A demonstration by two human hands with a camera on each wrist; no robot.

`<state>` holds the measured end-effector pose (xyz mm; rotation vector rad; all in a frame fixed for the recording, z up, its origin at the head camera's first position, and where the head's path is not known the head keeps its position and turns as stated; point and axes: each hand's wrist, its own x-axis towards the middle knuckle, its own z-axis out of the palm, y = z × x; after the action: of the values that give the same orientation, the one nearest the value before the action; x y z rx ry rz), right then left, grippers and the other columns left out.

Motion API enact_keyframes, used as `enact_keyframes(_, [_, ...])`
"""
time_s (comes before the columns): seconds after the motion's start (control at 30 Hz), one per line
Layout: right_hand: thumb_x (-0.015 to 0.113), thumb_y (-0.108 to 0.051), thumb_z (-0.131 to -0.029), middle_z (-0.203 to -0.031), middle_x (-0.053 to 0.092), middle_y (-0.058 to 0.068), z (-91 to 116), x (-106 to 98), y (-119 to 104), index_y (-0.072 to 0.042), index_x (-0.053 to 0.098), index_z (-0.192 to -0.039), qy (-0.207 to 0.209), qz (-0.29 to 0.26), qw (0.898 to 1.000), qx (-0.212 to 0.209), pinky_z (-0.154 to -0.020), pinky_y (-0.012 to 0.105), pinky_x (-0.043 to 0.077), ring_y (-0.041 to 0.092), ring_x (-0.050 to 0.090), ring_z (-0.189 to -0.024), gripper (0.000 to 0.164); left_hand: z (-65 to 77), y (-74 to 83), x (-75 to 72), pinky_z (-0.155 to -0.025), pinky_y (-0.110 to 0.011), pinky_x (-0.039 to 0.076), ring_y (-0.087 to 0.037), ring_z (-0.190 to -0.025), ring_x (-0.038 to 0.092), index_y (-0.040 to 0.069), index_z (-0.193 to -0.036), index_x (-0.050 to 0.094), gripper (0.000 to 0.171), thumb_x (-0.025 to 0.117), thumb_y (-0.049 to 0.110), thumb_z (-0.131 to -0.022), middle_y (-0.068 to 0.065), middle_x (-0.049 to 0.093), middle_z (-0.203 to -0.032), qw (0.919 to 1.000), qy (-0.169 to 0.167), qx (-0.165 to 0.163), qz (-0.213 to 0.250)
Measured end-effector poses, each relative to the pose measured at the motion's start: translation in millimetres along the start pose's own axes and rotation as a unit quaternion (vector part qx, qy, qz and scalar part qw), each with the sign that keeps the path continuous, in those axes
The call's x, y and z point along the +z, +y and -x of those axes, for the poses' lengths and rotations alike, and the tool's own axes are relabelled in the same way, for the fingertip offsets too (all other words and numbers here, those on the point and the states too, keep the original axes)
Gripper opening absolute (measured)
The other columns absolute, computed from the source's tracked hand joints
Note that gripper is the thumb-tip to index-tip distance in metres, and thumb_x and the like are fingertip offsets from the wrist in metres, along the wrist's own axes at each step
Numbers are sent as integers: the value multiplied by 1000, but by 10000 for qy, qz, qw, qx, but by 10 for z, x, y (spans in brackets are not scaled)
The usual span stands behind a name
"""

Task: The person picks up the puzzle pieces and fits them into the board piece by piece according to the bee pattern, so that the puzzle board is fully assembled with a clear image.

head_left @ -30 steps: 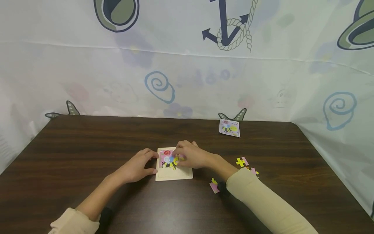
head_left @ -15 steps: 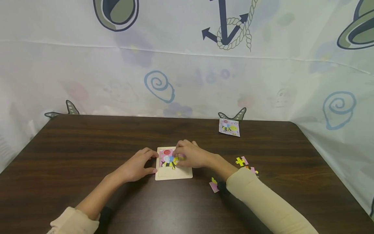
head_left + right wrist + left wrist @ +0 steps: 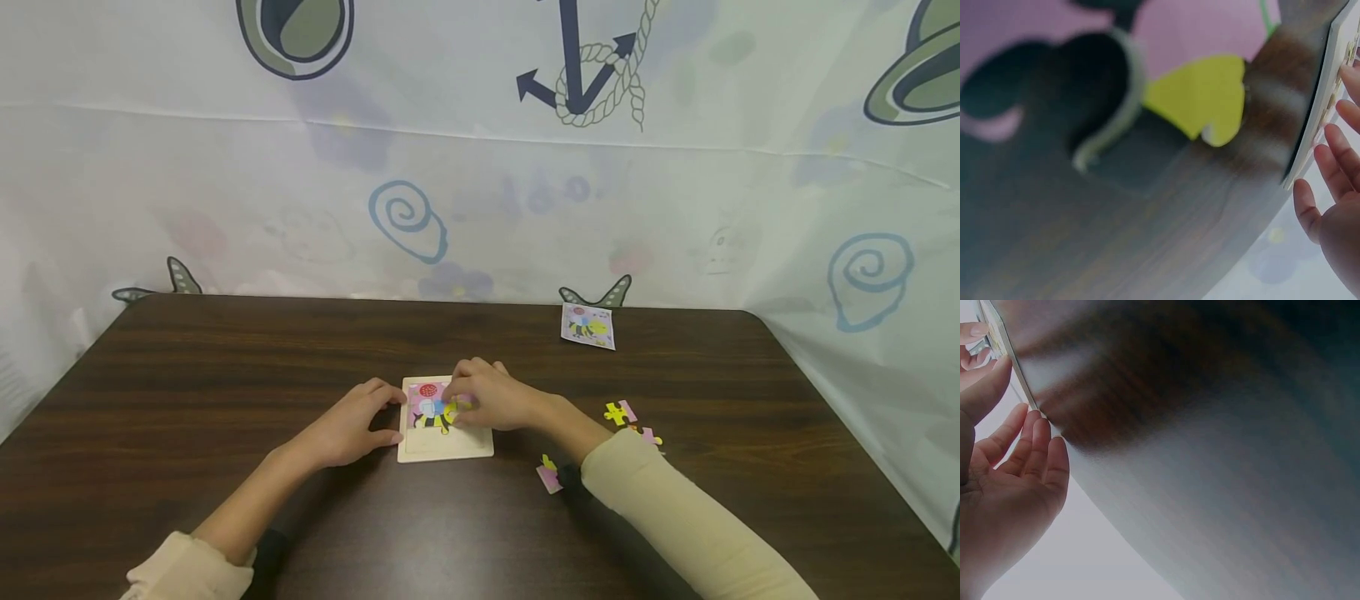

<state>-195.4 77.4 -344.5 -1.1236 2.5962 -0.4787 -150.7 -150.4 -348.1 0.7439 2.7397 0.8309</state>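
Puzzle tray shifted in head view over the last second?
No, no visible shift in any direction: the puzzle tray keeps its place against the far edge of the table.

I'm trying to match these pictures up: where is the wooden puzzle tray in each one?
Head view: the tray is just left of centre in the lower half, between the left hand and the right hand.
Left wrist view: upper left corner, nearly edge-on.
Right wrist view: along the right edge, upper part, also nearly edge-on.
Shared landmark: the dark table is in all three.
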Motion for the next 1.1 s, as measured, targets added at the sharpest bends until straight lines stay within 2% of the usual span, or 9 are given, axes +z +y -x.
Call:
enact_keyframes(0.7, [70,-22,-82,-109,52,2,-4,3,-22,-16,65,-107,-5,22,9999,108,-78,32,29,18,40,-104,27,0,-14,15,-86,-44,43,-28,-100,48,-2,-113,55,43,73,13,-77,-12,51,-109,10000,51,27,-21])
enact_keyframes(1.1, [70,-21,-82,-108,54,3,51,-20,-16,-14,65,-107,165,-32,9999,22,-78,34,30,19,43,-104,27,-3,-26,33,-88,-44,41,-29,-103,48,-2,-112,55,42,73,14,-78,-10,51,-109,9999,78,26,-77])
